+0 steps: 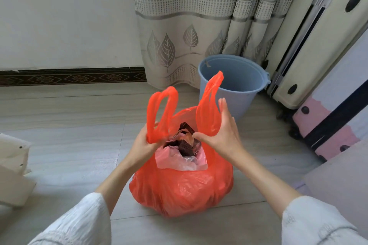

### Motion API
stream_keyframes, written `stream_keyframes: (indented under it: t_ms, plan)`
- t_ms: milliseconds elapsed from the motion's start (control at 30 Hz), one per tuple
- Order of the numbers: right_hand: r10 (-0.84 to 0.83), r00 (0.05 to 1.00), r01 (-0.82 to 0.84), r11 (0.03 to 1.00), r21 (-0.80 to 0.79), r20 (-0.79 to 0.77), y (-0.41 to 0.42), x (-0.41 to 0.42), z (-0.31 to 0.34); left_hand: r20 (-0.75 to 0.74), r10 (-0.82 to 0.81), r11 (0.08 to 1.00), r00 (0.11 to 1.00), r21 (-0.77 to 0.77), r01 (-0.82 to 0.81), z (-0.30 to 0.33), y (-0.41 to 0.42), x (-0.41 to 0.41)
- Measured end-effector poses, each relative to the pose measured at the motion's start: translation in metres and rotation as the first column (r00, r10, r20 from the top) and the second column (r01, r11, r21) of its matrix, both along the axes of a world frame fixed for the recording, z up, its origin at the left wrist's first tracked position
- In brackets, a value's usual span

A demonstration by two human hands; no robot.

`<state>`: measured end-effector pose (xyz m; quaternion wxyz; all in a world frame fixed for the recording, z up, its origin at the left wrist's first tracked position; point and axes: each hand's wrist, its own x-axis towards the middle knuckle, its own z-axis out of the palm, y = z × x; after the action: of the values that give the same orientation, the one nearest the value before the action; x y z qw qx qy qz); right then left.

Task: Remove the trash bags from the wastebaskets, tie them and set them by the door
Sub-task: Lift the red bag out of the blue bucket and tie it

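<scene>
A full orange trash bag (181,189) sits on the tiled floor in front of me, its mouth open on brown and pink wrappers. My left hand (146,142) grips the base of the bag's left handle loop (162,113), which stands upright. My right hand (223,131) holds the right handle loop (209,105) between thumb and straight fingers. Behind the bag stands a blue wastebasket (235,83) with no liner in it.
A patterned curtain (189,26) hangs behind the wastebasket. Folded panels and a pink-and-white board (330,125) lean at the right. A white object (14,167) lies on the floor at the left. A dark skirting strip (71,76) runs along the wall.
</scene>
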<state>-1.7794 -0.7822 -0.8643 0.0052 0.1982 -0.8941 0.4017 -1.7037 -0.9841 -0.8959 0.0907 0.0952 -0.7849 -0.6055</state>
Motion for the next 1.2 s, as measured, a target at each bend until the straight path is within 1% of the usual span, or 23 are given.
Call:
stream_keyframes:
  t_ms: [67, 133, 200, 267, 300, 367, 433, 467, 533, 600, 633, 667, 733, 767, 800, 867, 900, 933, 1033, 1067, 1133, 1200]
  plan:
    - [-0.013, 0.997, 0.011, 1.000, 0.026, 0.074, -0.013, -0.011, -0.002, -0.009, 0.046, 0.999, 0.999, 0.011, -0.046, 0.000, 0.001, -0.002]
    - [-0.045, 0.983, 0.046, 0.999, -0.003, 0.177, -0.026, -0.024, -0.010, -0.038, 0.099, 0.993, 0.994, 0.065, -0.096, 0.005, 0.004, -0.006]
    - [-0.088, 0.974, 0.093, 0.996, -0.013, 0.208, -0.038, -0.027, -0.019, -0.031, 0.182, 0.977, 0.983, 0.114, -0.178, 0.007, 0.006, -0.008]
    - [-0.090, 0.969, 0.112, 0.990, -0.087, 0.229, -0.045, -0.023, -0.025, -0.008, 0.237, 0.965, 0.971, 0.115, -0.235, 0.002, 0.004, -0.009]
    - [-0.073, 0.965, 0.116, 0.980, -0.160, 0.251, -0.044, -0.021, -0.025, 0.009, 0.245, 0.962, 0.970, 0.119, -0.244, -0.002, 0.004, -0.009]
    - [-0.057, 0.950, 0.160, 0.933, -0.323, 0.306, -0.041, -0.022, -0.023, 0.034, 0.273, 0.953, 0.961, 0.125, -0.276, -0.005, 0.000, -0.008]
    - [-0.044, 0.918, 0.242, 0.850, -0.468, 0.394, -0.035, -0.023, -0.017, 0.057, 0.320, 0.927, 0.946, 0.188, -0.325, -0.008, -0.004, -0.011]
    - [-0.031, 0.886, 0.298, 0.802, -0.517, 0.463, -0.032, -0.023, -0.014, 0.075, 0.342, 0.899, 0.937, 0.265, -0.349, -0.007, -0.005, -0.013]
    - [0.007, 0.817, 0.389, 0.731, -0.561, 0.577, -0.026, -0.023, -0.012, 0.117, 0.375, 0.820, 0.919, 0.419, -0.389, -0.004, -0.009, -0.017]
    - [0.035, 0.773, 0.426, 0.710, -0.560, 0.633, -0.023, -0.020, -0.012, 0.141, 0.393, 0.750, 0.909, 0.523, -0.405, 0.000, -0.011, -0.019]
    - [0.049, 0.759, 0.431, 0.709, -0.558, 0.649, -0.021, -0.020, -0.013, 0.153, 0.384, 0.748, 0.911, 0.526, -0.404, 0.002, -0.009, -0.018]
    - [0.062, 0.744, 0.436, 0.709, -0.554, 0.665, -0.021, -0.019, -0.013, 0.169, 0.370, 0.773, 0.913, 0.488, -0.404, 0.002, -0.008, -0.017]
    - [0.079, 0.736, 0.423, 0.721, -0.549, 0.672, -0.023, -0.019, -0.017, 0.194, 0.326, 0.879, 0.925, 0.299, -0.372, -0.002, -0.006, -0.015]
    - [0.083, 0.742, 0.401, 0.741, -0.539, 0.665, -0.024, -0.018, -0.020, 0.212, 0.299, 0.915, 0.931, 0.215, -0.342, -0.007, -0.004, -0.014]
    - [0.083, 0.746, 0.380, 0.762, -0.525, 0.661, -0.026, -0.016, -0.020, 0.216, 0.272, 0.937, 0.938, 0.160, -0.309, -0.010, -0.002, -0.013]
    - [0.086, 0.752, 0.348, 0.790, -0.505, 0.654, -0.030, -0.013, -0.022, 0.204, 0.233, 0.957, 0.951, 0.123, -0.261, -0.013, 0.001, -0.010]
    - [0.090, 0.750, 0.345, 0.793, -0.503, 0.656, -0.032, -0.011, -0.022, 0.196, 0.237, 0.955, 0.952, 0.135, -0.266, -0.014, 0.002, -0.010]
    - [0.083, 0.745, 0.351, 0.795, -0.494, 0.662, -0.033, -0.009, -0.021, 0.185, 0.246, 0.942, 0.951, 0.187, -0.279, -0.013, 0.002, -0.010]
    - [0.034, 0.723, 0.374, 0.821, -0.432, 0.690, -0.029, -0.008, -0.022, 0.133, 0.270, 0.858, 0.954, 0.416, -0.301, -0.006, 0.003, -0.014]
    - [0.020, 0.712, 0.378, 0.831, -0.408, 0.702, -0.027, -0.008, -0.023, 0.129, 0.283, 0.832, 0.951, 0.459, -0.310, -0.005, 0.003, -0.015]
    - [-0.002, 0.709, 0.353, 0.866, -0.353, 0.705, -0.022, -0.008, -0.025, 0.167, 0.278, 0.817, 0.946, 0.477, -0.325, 0.000, 0.007, -0.016]
    - [-0.026, 0.726, 0.279, 0.924, -0.260, 0.688, -0.019, -0.006, -0.022, 0.232, 0.234, 0.848, 0.944, 0.426, -0.316, 0.004, 0.016, -0.018]
